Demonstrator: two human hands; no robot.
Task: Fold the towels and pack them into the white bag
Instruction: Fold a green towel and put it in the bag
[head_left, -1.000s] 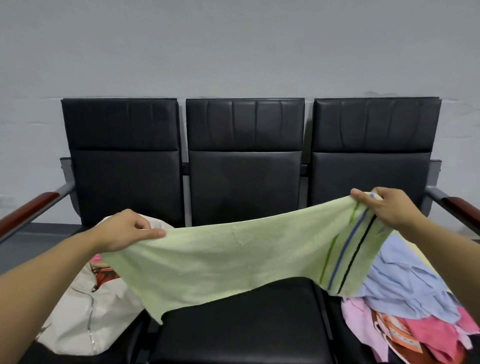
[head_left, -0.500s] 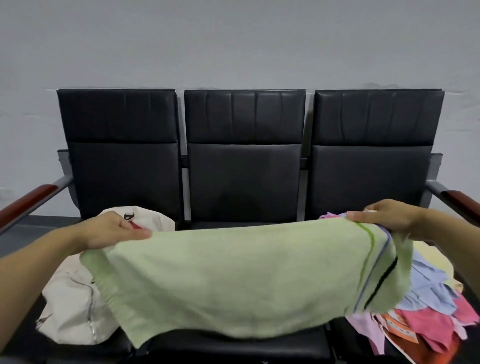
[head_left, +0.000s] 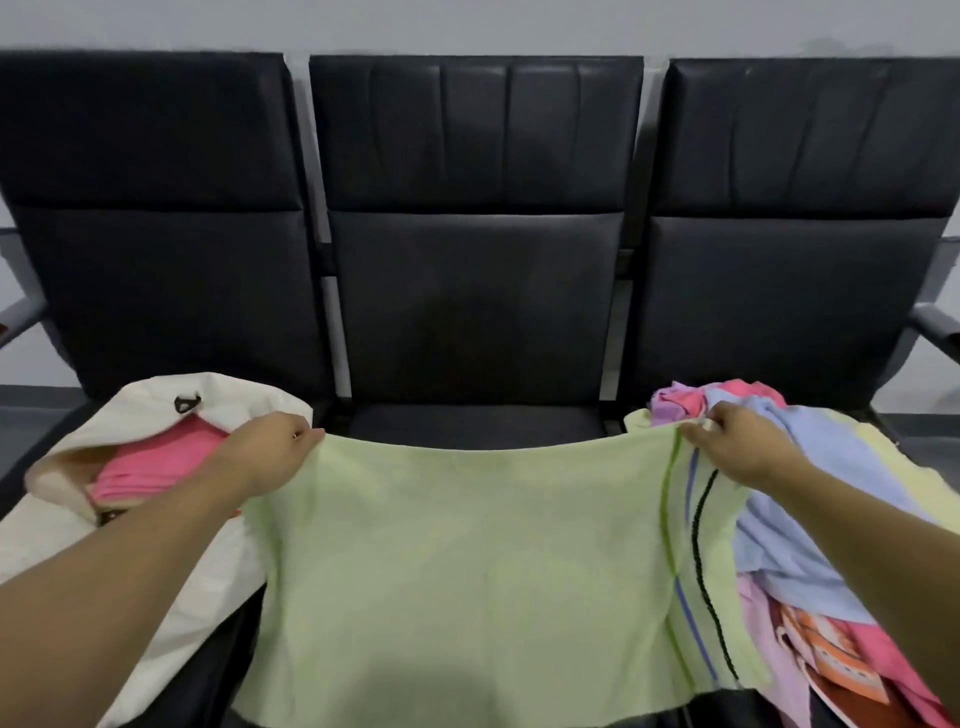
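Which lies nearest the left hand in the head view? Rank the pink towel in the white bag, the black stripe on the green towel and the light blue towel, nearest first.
From the left hand:
1. Pink towel, just to its left, inside the white bag.
2. Black stripe, far across the green towel, near the right hand.
3. Light blue towel, beyond the stripe, on the right-hand pile.

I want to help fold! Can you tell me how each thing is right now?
Green towel: spread flat over the middle seat, not folded.
White bag: open, pink cloth inside.
Towel pile: loose, unfolded, on the right seat.
Left hand: pinches a towel corner.
Right hand: pinches the other corner.
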